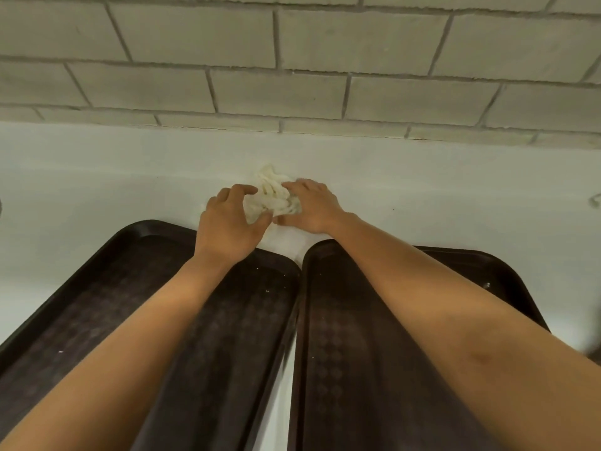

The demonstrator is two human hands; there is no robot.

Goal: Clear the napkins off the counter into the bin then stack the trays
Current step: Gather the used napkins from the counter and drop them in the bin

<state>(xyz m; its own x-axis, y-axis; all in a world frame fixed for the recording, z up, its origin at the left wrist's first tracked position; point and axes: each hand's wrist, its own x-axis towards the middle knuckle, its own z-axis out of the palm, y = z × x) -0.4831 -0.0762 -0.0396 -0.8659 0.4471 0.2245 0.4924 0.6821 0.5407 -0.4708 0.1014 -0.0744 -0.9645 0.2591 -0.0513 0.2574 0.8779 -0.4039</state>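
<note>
A wad of crumpled white napkins (272, 195) lies on the white counter (97, 177) just beyond two dark brown trays. My left hand (229, 219) curls round the wad from the left, thumb and fingers on it. From the right, my right hand (312, 205) closes on the same wad, fingers over its top. The left tray (107, 288) and the right tray (351, 353) lie side by side, a narrow gap between them, both arms stretched over them. No bin is in view.
A grey block wall (292, 60) rises right behind the counter. Small white crumbs dot both trays. Some small object (595, 200) shows at the right edge, too little to tell what.
</note>
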